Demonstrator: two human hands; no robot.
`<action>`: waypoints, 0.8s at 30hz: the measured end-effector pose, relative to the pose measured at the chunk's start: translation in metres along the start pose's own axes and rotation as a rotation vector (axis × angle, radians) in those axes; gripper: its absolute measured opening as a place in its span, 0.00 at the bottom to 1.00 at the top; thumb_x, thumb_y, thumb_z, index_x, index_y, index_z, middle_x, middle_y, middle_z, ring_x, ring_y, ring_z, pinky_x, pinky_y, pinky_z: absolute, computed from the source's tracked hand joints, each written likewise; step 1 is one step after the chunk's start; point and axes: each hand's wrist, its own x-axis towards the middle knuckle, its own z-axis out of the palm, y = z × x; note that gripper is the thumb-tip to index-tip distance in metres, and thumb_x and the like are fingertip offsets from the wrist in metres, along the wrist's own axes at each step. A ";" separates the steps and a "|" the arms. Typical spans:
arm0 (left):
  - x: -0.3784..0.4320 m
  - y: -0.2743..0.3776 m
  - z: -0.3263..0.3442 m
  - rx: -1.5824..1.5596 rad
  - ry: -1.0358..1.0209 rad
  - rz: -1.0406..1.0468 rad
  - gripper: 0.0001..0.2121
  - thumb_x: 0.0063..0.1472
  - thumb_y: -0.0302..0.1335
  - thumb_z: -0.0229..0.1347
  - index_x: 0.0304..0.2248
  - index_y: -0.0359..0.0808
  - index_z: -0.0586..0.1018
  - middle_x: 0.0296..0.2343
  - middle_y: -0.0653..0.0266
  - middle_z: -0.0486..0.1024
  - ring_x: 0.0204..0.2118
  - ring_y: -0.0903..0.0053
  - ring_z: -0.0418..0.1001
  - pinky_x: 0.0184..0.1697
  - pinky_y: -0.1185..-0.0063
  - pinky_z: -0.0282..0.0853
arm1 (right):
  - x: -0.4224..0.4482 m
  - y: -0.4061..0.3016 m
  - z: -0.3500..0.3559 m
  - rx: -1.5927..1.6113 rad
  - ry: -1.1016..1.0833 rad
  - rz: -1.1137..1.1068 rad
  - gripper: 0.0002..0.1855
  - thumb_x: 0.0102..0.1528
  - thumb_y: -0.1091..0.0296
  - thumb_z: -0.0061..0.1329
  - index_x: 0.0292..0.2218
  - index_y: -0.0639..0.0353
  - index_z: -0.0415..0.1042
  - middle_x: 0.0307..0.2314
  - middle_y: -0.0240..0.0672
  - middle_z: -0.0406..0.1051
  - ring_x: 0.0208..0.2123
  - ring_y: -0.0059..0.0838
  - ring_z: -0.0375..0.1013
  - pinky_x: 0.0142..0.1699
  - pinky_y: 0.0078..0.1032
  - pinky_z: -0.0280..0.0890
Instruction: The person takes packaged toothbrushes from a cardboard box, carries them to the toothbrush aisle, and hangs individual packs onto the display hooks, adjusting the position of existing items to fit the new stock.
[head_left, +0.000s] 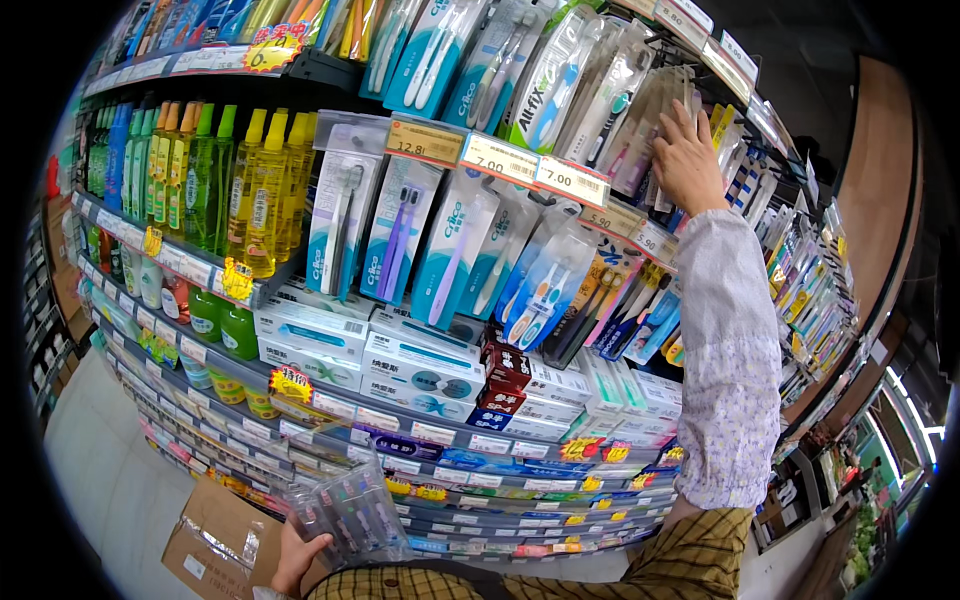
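Observation:
Low at the front, my left hand (300, 551) grips clear plastic packs of toothbrushes (352, 517), its thumb lying over their near edge. Up on the right, my right hand (686, 161) reaches to the pegs with its fingers spread against a row of hanging clear toothbrush packs (634, 146). The thumb is hidden, so whether it pinches one of them does not show. A lilac patterned sleeve cover (727, 360) wraps that forearm. Left of the hand hangs a green and white toothbrush pack (551, 94); yellow-handled toothbrushes (721, 124) hang to its right.
Price-tag rails (574, 182) jut out below the upper pegs. Toothpaste boxes (424, 375) are stacked on the shelf below hanging toothbrushes (461, 247). Yellow spray bottles (266, 195) stand at left. A cardboard box (217, 536) rests on the floor beside my left hand.

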 end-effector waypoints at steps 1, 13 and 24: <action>0.002 -0.006 -0.002 0.014 -0.005 0.012 0.31 0.43 0.26 0.66 0.46 0.29 0.65 0.39 0.61 0.71 0.41 0.75 0.70 0.45 0.76 0.67 | -0.001 0.000 -0.002 0.003 -0.010 0.003 0.12 0.51 0.62 0.44 0.33 0.55 0.76 0.50 0.36 0.64 0.61 0.36 0.47 0.65 0.43 0.37; 0.006 -0.006 -0.003 0.016 -0.053 0.023 0.32 0.42 0.26 0.66 0.46 0.30 0.65 0.38 0.61 0.71 0.41 0.75 0.70 0.45 0.76 0.67 | -0.005 -0.001 -0.007 0.018 0.024 0.006 0.11 0.52 0.62 0.44 0.34 0.55 0.75 0.51 0.35 0.62 0.61 0.36 0.48 0.64 0.44 0.39; 0.003 0.000 0.000 -0.005 -0.062 0.001 0.32 0.43 0.25 0.66 0.47 0.31 0.64 0.40 0.61 0.71 0.42 0.74 0.70 0.47 0.75 0.66 | -0.012 -0.002 -0.002 0.107 0.244 0.019 0.32 0.48 0.60 0.53 0.54 0.47 0.60 0.54 0.32 0.59 0.60 0.36 0.49 0.63 0.41 0.44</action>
